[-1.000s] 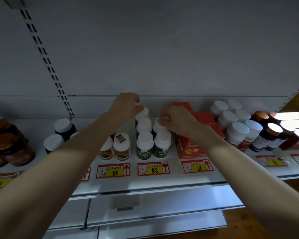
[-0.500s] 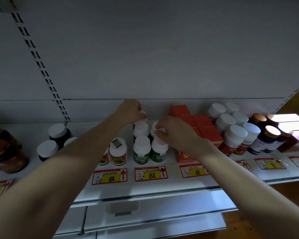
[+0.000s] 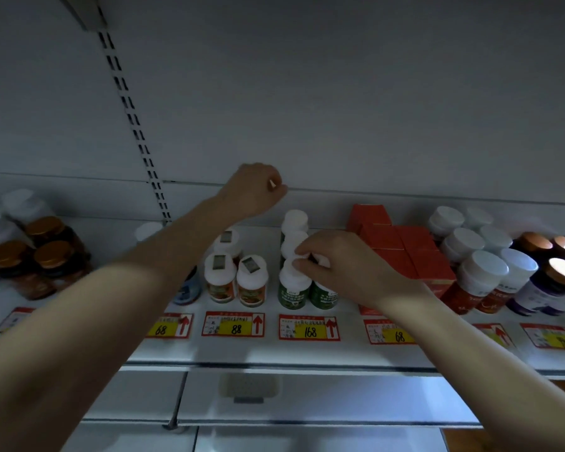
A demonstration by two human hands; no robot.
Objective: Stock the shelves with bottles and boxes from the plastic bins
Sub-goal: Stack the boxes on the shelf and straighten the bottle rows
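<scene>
Green-labelled bottles with white caps (image 3: 293,285) stand in two short columns on the white shelf (image 3: 274,352), above the 168 price tag (image 3: 309,327). My right hand (image 3: 343,267) reaches in from the right, and its fingers curl round the white cap of a bottle in the right column, hiding most of that bottle. The fingertips also touch the caps of the left column. My left hand (image 3: 255,187) hovers above and behind the bottles near the back panel. Its fingers are curled, and I see nothing in it.
Orange-labelled bottles (image 3: 252,283) stand left of the green ones, red boxes (image 3: 405,252) to their right. Further right are white-capped bottles (image 3: 483,275). Amber-lidded jars (image 3: 13,262) sit far left. Another shelf (image 3: 307,402) lies below.
My left hand has lifted off the rear green bottle's cap and risen toward the back panel. My right hand has stayed on the bottle caps.
</scene>
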